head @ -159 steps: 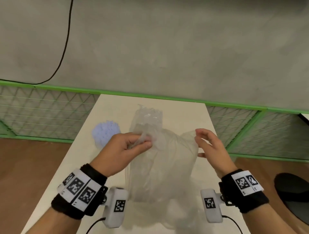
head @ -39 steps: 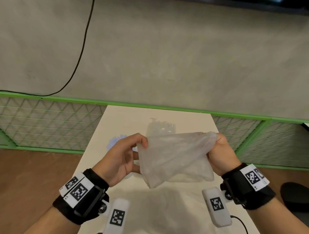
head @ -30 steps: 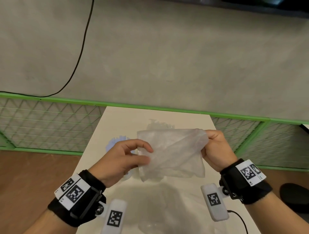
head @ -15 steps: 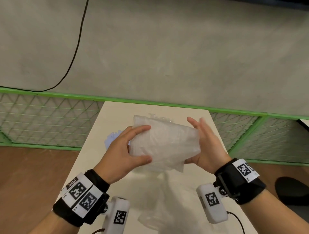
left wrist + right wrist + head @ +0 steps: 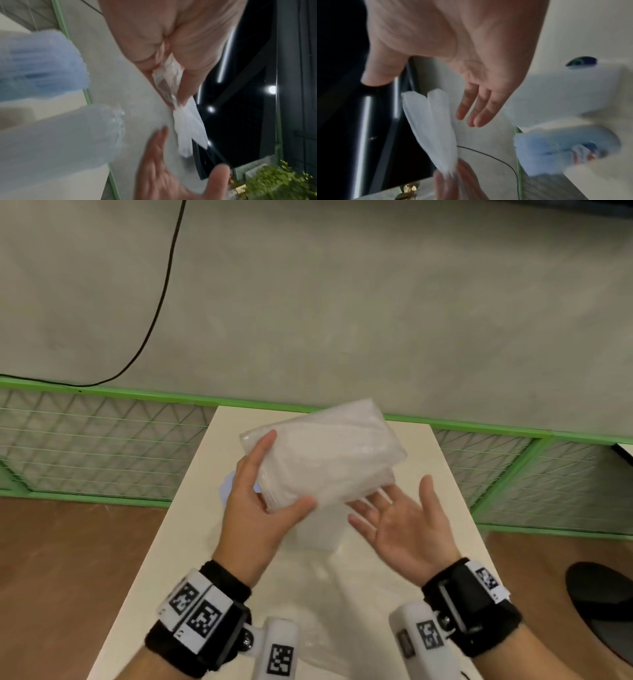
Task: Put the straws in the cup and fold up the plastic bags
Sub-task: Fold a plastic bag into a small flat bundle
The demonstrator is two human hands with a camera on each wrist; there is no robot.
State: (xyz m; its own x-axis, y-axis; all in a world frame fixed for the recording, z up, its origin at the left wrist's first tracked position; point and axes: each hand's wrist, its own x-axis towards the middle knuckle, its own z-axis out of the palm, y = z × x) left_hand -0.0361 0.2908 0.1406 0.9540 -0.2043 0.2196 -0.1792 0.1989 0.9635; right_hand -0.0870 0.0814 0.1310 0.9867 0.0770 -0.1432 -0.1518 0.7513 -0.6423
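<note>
My left hand (image 5: 287, 472) grips a folded, milky plastic bag (image 5: 325, 453) by its left end, thumb under and fingers over, and holds it tilted above the table. In the left wrist view a crumpled corner of the bag (image 5: 187, 128) sticks out between thumb and fingers. To the bag's lower right my right hand (image 5: 388, 508) is open, palm up, and holds nothing; its straight fingers (image 5: 476, 111) sit beside the bag (image 5: 433, 128). A cup of light blue straws (image 5: 556, 148) stands on the table, mostly hidden behind my left hand in the head view (image 5: 227, 484).
Another clear plastic bag (image 5: 308, 604) lies flat on the cream table (image 5: 185, 535) near me. A clear, blurred bundle (image 5: 68, 135) lies by the blue straws (image 5: 39, 65). A green mesh fence (image 5: 102, 440) runs behind the table. A black round object (image 5: 599, 594) sits on the floor at right.
My right hand has let go of the folded bag and turned palm up. My left hand now holds the bag alone, raised and tilted farther from me.
</note>
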